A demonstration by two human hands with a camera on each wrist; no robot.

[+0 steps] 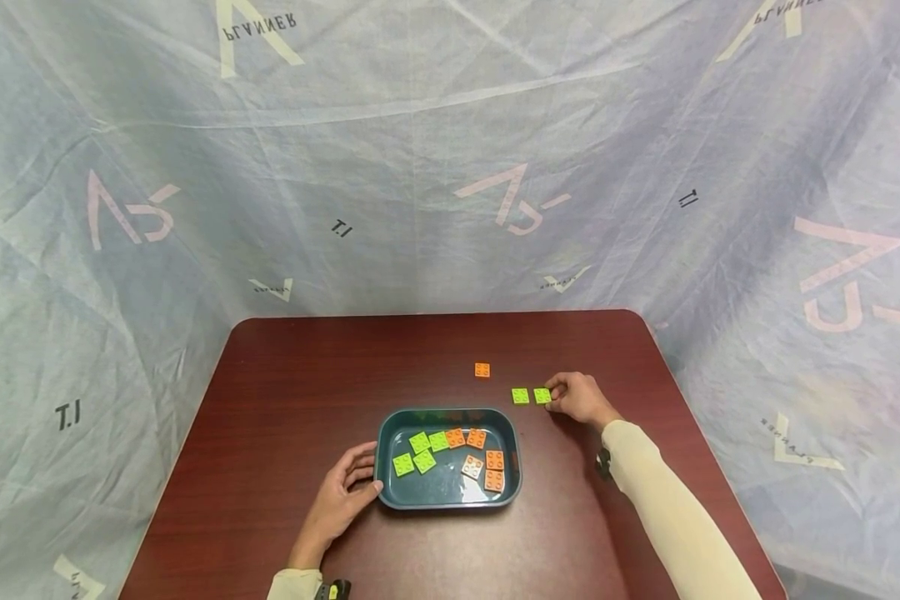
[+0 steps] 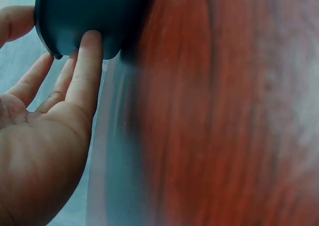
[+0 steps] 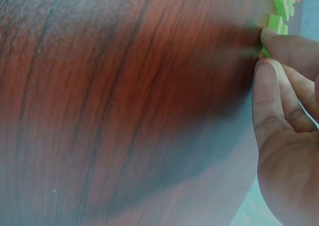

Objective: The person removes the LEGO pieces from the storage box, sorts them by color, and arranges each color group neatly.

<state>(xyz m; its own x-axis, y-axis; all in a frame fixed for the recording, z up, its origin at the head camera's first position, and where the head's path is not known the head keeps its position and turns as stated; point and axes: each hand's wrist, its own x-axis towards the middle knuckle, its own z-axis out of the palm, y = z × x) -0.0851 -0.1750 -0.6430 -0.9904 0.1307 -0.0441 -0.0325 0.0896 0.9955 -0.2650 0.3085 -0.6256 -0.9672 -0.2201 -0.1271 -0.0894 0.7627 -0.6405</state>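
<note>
A dark teal tray sits on the table with several green bricks and several orange bricks inside. My left hand rests against the tray's left end, thumb and fairly straight fingers touching its outer wall, as the left wrist view also shows. Right of the tray, my right hand pinches a green brick at table level between thumb and fingers. Just left of it lies another green brick, a small gap between them. An orange brick lies farther back. Fingertips partly cover the pinched brick in the right wrist view.
The reddish-brown wooden table has rounded far corners. Printed grey fabric hangs behind it and on both sides. In the tray, one brick looks pale from glare.
</note>
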